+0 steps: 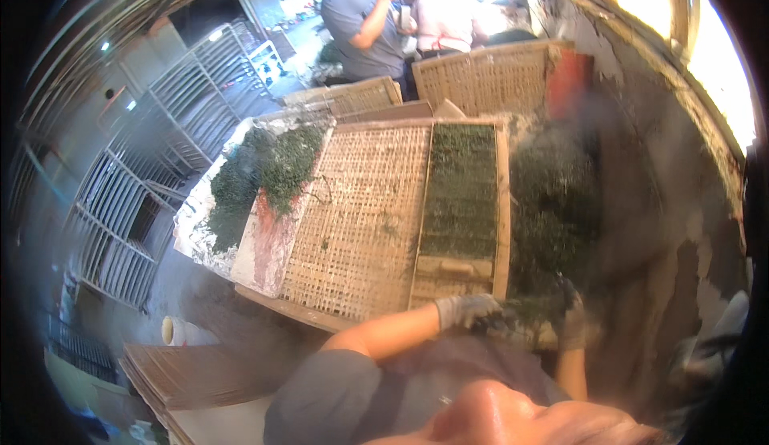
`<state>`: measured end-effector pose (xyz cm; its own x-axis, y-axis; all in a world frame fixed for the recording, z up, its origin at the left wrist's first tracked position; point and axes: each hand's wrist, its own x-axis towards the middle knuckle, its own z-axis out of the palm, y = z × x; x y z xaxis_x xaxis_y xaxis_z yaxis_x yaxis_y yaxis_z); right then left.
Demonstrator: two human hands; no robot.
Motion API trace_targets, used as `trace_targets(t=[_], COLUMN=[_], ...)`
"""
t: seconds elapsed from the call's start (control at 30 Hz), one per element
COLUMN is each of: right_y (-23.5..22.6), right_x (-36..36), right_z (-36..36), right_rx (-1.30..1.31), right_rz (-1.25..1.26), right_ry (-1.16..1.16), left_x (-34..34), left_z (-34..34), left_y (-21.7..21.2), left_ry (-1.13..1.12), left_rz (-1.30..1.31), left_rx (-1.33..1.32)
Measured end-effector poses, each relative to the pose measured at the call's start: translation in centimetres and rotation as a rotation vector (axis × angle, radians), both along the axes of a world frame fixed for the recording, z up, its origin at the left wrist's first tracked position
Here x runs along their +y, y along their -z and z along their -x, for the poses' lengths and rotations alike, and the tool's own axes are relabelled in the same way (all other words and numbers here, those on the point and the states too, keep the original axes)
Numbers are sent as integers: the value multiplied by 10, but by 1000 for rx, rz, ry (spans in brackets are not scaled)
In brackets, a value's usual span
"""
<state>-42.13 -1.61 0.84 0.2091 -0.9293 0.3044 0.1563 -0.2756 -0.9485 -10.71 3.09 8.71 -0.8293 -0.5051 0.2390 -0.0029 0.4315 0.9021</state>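
Observation:
My left hand (pixel 469 314), in a grey glove, is at the lower right corner of a woven bamboo tray (pixel 356 205) with a wooden frame. Its fingers bend toward a heap of dark green, crumbly material (pixel 553 205) and are too blurred to show a grip. My right hand (pixel 573 323), also gloved and smeared, is at the near end of that heap, its fingers pointing up. Whether it holds anything is hidden. A flat layer of the same green stuff (pixel 459 193) covers the tray's right strip. Below that layer lies a wooden board with a raised handle (pixel 445 265).
Left of the tray, more green material (pixel 288 161) is piled on a pale board (pixel 271 245). More bamboo trays (pixel 485 80) lean behind, near a person in grey (pixel 364 32). Flattened cardboard (pixel 200 374) lies lower left; metal racks (pixel 132 197) stand left, and a worn wall (pixel 681 165) rises right.

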Motion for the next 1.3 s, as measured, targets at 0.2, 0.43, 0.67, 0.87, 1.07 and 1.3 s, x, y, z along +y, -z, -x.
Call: trace_targets(t=[0.2, 0.43, 0.67, 0.87, 1.07, 1.3], right_y=[-22, 61, 3, -33, 13, 13], right_x=[52, 55, 56, 26, 2, 13], right_z=[-100, -211, -220, -216, -163, -157], right_rx=[1028, 806, 666, 567, 788, 1282], right_rz=[240, 235, 209, 220, 355, 566], right_ry=[35, 247, 218, 94, 189, 107], left_x=[53, 104, 128, 58, 59, 95], left_z=[-147, -331, -149, -79, -129, -107], left_y=[-5, 23, 71, 50, 20, 49], left_ry=[-260, -1044, -917, -1135, -887, -860], left_rz=[-802, -70, 790, 618, 253, 463], left_rx=[-155, -788, -837, -501, -978, -949])
